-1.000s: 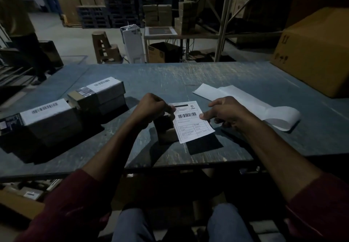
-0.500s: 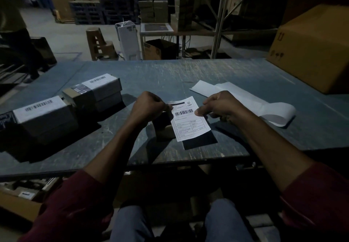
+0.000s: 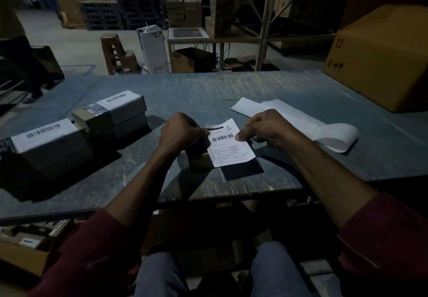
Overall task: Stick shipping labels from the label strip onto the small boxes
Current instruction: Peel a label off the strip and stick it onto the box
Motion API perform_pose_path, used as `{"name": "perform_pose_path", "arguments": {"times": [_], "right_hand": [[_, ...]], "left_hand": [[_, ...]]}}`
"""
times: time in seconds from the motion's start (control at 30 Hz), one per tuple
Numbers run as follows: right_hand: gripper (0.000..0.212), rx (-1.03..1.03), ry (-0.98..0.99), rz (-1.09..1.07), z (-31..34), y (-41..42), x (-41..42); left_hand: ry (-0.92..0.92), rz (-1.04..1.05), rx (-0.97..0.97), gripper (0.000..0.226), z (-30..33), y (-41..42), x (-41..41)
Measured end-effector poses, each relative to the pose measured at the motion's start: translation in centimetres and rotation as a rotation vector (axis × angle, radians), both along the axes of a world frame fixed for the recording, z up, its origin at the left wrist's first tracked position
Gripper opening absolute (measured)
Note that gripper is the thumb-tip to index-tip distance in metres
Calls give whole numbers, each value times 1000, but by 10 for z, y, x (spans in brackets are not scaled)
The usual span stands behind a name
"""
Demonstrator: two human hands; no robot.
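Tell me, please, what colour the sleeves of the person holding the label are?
Dark red, maroon sleeves, seen in the head view, the only one.

The scratched grey-blue table [image 3: 208,93] carried two labelled boxes [image 3: 76,132] at nine o'clock, a label strip [image 3: 308,123] at two, and a large carton [image 3: 382,58] beyond.

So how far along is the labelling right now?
Done: two small boxes at the left already carry barcode labels. In hand: the left hand and right hand both pinch one shipping label above the table. Left: sticking it down; the label strip lies behind, its remaining labels unclear.
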State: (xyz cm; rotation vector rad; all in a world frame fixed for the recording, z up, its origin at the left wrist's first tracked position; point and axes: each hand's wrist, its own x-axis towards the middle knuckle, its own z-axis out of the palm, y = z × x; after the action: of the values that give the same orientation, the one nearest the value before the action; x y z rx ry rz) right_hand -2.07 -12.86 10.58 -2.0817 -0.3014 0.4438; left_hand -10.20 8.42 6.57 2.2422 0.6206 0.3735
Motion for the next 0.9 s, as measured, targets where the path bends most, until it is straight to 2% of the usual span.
{"name": "perform_pose_path", "arguments": {"times": [0.53, 0.9], "right_hand": [[38, -37, -28, 2, -8, 0, 13], [64, -144, -129, -56, -21, -3, 21]], "left_hand": [[7, -16, 1, 25, -8, 7, 3], [5, -21, -21, 33, -15, 15, 4]]}}
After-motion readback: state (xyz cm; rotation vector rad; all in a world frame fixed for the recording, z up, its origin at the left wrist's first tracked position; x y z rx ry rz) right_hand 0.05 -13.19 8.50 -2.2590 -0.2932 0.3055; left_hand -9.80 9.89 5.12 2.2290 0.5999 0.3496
